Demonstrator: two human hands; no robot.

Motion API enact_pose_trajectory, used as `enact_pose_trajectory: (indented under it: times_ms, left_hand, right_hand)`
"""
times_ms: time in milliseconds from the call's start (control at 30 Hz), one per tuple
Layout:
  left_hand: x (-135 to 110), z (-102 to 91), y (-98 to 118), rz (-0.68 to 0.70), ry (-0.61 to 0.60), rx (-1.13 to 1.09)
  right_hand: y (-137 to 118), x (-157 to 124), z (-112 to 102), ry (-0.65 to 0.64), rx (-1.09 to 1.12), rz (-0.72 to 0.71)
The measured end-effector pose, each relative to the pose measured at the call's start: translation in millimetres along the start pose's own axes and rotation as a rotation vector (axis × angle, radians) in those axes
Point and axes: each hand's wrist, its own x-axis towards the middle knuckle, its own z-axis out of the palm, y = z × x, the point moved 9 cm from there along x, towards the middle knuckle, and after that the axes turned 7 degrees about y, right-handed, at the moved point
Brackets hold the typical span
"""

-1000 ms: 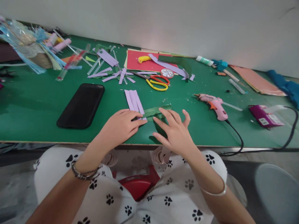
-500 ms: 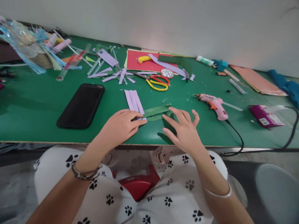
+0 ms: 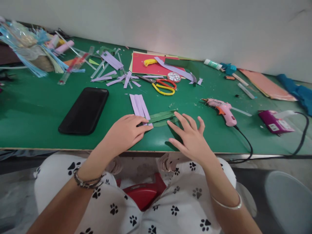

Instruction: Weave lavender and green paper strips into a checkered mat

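Note:
My left hand [image 3: 125, 131] lies flat near the front edge of the green table [image 3: 36, 110], its fingertips pressing down where several purple paper strips [image 3: 139, 104] meet the green paper strips [image 3: 162, 117]. My right hand [image 3: 191, 138] hovers open with spread fingers just right of them, fingertips at the right end of the green strips. Neither hand grips anything.
A black phone [image 3: 84, 110] lies to the left. Yellow-and-red scissors [image 3: 163, 87], red card [image 3: 152, 67] and loose purple strips sit behind. A pink glue gun [image 3: 223, 109] with its black cable and a purple box [image 3: 274, 121] lie to the right.
My right hand slid right along the green strips, then drew back slightly left. My left hand has stayed pressed on the strips.

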Motion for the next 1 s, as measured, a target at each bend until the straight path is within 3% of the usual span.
enact_pose_trajectory:
  times_ms: [433, 567, 633, 800, 900, 1000]
  left_hand:
    - [0, 0.8, -2, -0.017, -0.018, -0.016]
    - [0, 0.8, -2, -0.02, -0.015, -0.015]
    - [0, 0.9, -1, -0.019, -0.013, -0.015]
    - [0, 0.5, -1, -0.014, -0.004, -0.007]
    - [0, 0.2, -1, -0.011, -0.006, -0.002]
    - [0, 0.1, -1, -0.011, -0.014, -0.013]
  right_hand:
    - [28, -7, 4, 0.025, -0.004, 0.157]
    - [41, -9, -5, 0.128, -0.014, 0.26]
    - [36, -8, -10, 0.154, -0.027, 0.251]
    - [-10, -2, -3, 0.044, -0.02, -0.029]
    - [-12, -2, -1, 0.032, -0.035, -0.012]
    - [3, -3, -3, 0.055, -0.059, 0.107]
